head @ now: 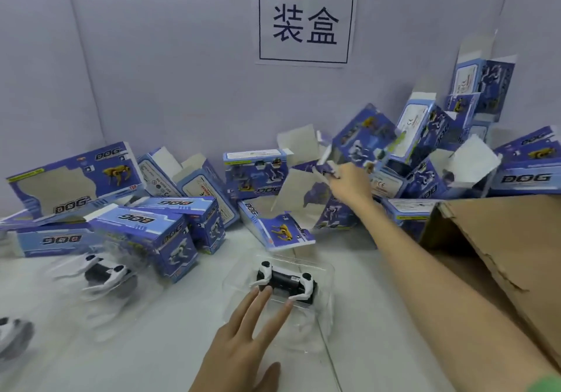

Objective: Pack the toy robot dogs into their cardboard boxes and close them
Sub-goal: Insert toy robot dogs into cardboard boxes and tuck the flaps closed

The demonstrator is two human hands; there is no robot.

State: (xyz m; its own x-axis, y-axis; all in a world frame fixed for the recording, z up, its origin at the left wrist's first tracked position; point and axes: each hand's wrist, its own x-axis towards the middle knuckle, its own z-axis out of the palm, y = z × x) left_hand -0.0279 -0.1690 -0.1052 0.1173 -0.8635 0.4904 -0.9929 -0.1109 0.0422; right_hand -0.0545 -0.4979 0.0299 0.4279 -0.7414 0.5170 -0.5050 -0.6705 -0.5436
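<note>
Station: boxing counter (158,346).

1. The toy robot dog (285,281) lies on the counter at centre, just in front of the person, seated in a clear plastic tray (327,300).
2. Its long axis runs left to right across the view, the right end dipping slightly towards the person. The black body lies flat with the white legs folded at both ends. I cannot tell which end is the head.
3. The left hand (239,340) is flat, its fingers straight and the fingertips resting on the near side of the tray. In my judgement this steadies the tray while a box is fetched.
4. The right hand (349,183) is stretched to the pile at the wall. Its fingers are curled about a flap of an open box (299,193), whose grey inside faces the person. That box is probably meant for this dog.
5. A second dog (103,273), blurred, waits at left, near the closed boxes (145,233).
6. A brown carton (501,240) stands at right.
</note>
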